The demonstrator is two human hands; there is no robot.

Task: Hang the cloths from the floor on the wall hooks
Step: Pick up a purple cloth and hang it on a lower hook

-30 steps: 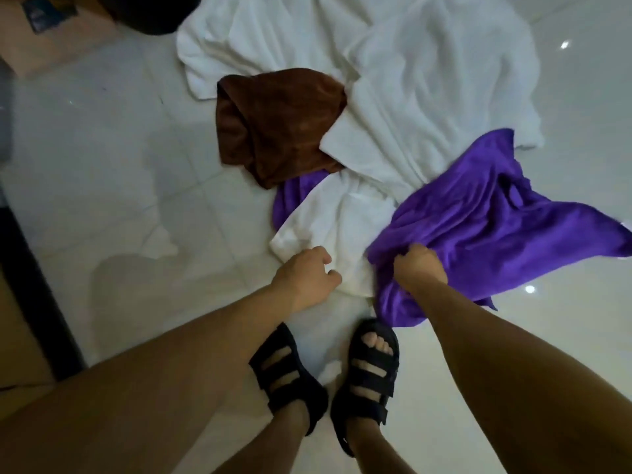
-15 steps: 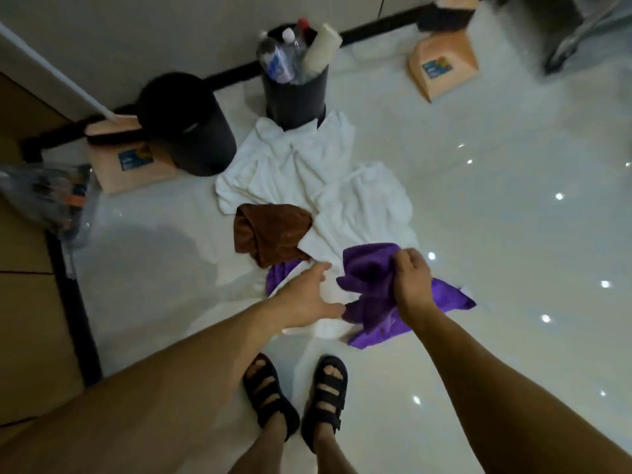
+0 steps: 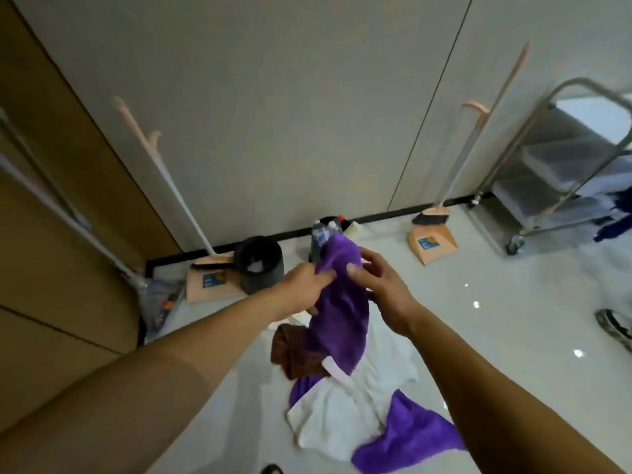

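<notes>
Holding purple cloth [image 3: 342, 313] in both hands [image 3: 302, 289] [image 3: 384, 290]

The purple cloth [image 3: 338, 313], gripped by the left hand [image 3: 302, 290] and right hand [image 3: 383, 289], hides most of the bin [image 3: 314, 254] behind it, one side of the brown cloth [image 3: 290, 354] and part of the white cloths [image 3: 342, 429]. The right edge cuts off the metal cart [image 3: 564, 159], a blue thing [image 3: 615, 220] beside it and a shoe [image 3: 615, 325], and the bottom edge leaves only a sandal toe [image 3: 272, 469]. The labels on the right dustpan [image 3: 441, 249] and left dustpan [image 3: 205, 292] are too small to read, and the clear bag [image 3: 160, 299] is blurred.
</notes>
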